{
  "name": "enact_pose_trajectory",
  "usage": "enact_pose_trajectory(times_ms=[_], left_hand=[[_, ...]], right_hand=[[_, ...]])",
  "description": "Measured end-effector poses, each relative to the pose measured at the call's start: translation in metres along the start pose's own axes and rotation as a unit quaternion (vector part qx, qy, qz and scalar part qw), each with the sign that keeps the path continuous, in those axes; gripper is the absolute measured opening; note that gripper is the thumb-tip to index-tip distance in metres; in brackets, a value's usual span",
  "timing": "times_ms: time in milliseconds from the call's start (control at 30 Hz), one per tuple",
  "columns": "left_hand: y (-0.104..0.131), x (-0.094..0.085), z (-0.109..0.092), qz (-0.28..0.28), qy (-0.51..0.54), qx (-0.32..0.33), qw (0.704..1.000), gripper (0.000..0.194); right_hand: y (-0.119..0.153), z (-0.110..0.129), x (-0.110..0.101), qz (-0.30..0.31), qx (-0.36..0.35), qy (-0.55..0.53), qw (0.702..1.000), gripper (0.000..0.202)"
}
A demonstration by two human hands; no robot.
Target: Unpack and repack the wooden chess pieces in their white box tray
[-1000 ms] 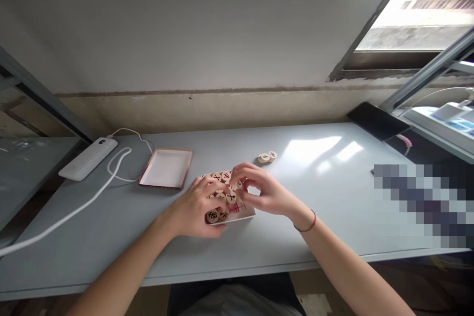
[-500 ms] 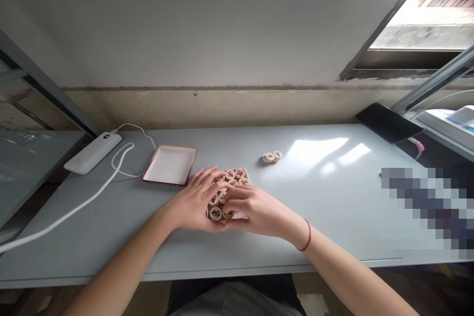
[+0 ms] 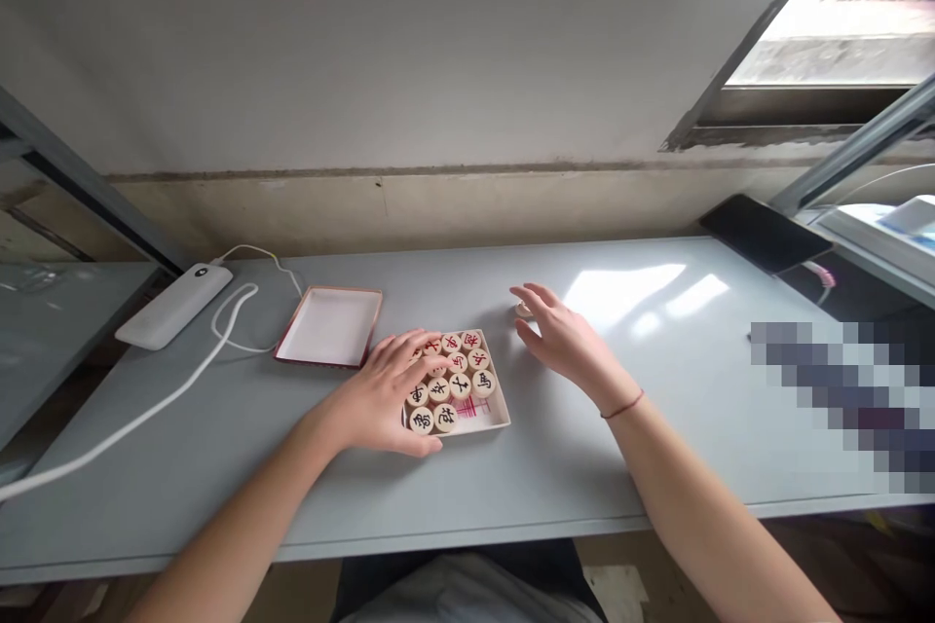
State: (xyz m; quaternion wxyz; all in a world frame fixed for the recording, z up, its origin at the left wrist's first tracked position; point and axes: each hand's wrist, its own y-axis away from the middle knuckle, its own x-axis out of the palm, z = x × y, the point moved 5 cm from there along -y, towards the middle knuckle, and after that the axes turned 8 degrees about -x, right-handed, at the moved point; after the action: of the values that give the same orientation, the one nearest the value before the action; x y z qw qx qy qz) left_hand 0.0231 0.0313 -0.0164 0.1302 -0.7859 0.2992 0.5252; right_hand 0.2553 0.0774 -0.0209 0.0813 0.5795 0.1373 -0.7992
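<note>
A shallow white box (image 3: 499, 417) at the middle of the desk holds rows of round wooden pieces with red and black characters. Its near right corner shows a bare printed bottom. My left hand (image 3: 387, 394) rests over the box's left side, fingers spread across the pieces and thumb along the near edge. Farther right, my right hand (image 3: 566, 336) is at the loose wooden pieces (image 3: 523, 310), fingers apart above them. It mostly hides these pieces, and no grip on them shows.
The box lid (image 3: 328, 326) lies open side up, left of the box. A white power bank (image 3: 175, 305) with a cable (image 3: 175, 389) is at the far left. A black tablet-like object (image 3: 764, 232) lies at the back right.
My right hand has left the box and moved right and away from me to the loose pieces. Its fingers have opened. My left hand has stayed on the box.
</note>
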Motion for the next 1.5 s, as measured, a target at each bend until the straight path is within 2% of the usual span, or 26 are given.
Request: enact_pose_trajectory(times_ms=[167,267,400,500,600,667,733,800,867,933,1000,1167,1333,1500], left_hand=[[0.004,-0.003,-0.008,-0.018,-0.016,0.031,0.999,0.070],[0.006,-0.003,-0.018,-0.023,-0.020,0.068,0.997,0.051],[0.007,0.000,-0.026,-0.019,-0.027,0.083,0.996,0.033],[0.007,0.001,-0.029,-0.032,-0.034,0.091,0.995,0.030],[0.007,-0.001,-0.032,-0.089,-0.038,0.100,0.990,0.037],[0.006,-0.005,-0.032,-0.149,-0.025,0.084,0.985,0.047],[0.004,-0.008,-0.029,-0.211,-0.004,0.052,0.976,0.053],[0.003,-0.010,-0.026,-0.258,0.012,0.029,0.966,0.051],[0.003,-0.010,-0.024,-0.280,0.023,0.022,0.960,0.043],[0.003,-0.010,-0.025,-0.286,0.037,0.035,0.957,0.033],[0.003,-0.010,-0.027,-0.289,0.053,0.053,0.955,0.026],[0.004,-0.013,-0.031,-0.291,0.066,0.052,0.953,0.021],[0.003,-0.007,-0.041,-0.240,0.038,0.072,0.967,0.008],[0.003,0.002,-0.046,-0.212,-0.005,0.082,0.974,0.005]], right_hand=[[-0.001,-0.005,0.008,0.015,0.017,0.010,1.000,0.040],[-0.002,-0.007,0.011,0.019,0.012,0.000,1.000,0.037],[-0.004,-0.007,0.014,0.018,0.008,-0.009,1.000,0.034],[-0.005,-0.002,0.011,0.001,-0.005,-0.028,1.000,0.030],[-0.003,0.013,0.002,-0.032,-0.038,-0.122,0.991,0.022],[0.000,0.026,-0.001,-0.024,-0.059,-0.233,0.970,0.025],[0.005,0.041,0.000,0.001,-0.074,-0.348,0.935,0.032],[0.009,0.056,0.003,0.030,-0.091,-0.438,0.894,0.040],[0.013,0.067,0.007,0.056,-0.104,-0.496,0.860,0.045],[0.016,0.075,0.011,0.073,-0.109,-0.532,0.837,0.045],[0.016,0.078,0.013,0.074,-0.107,-0.547,0.827,0.044],[0.012,0.068,0.008,0.041,-0.084,-0.535,0.840,0.044],[0.007,0.052,0.001,-0.014,-0.042,-0.539,0.841,0.040],[0.008,0.051,-0.002,-0.009,-0.049,-0.530,0.846,0.040]])
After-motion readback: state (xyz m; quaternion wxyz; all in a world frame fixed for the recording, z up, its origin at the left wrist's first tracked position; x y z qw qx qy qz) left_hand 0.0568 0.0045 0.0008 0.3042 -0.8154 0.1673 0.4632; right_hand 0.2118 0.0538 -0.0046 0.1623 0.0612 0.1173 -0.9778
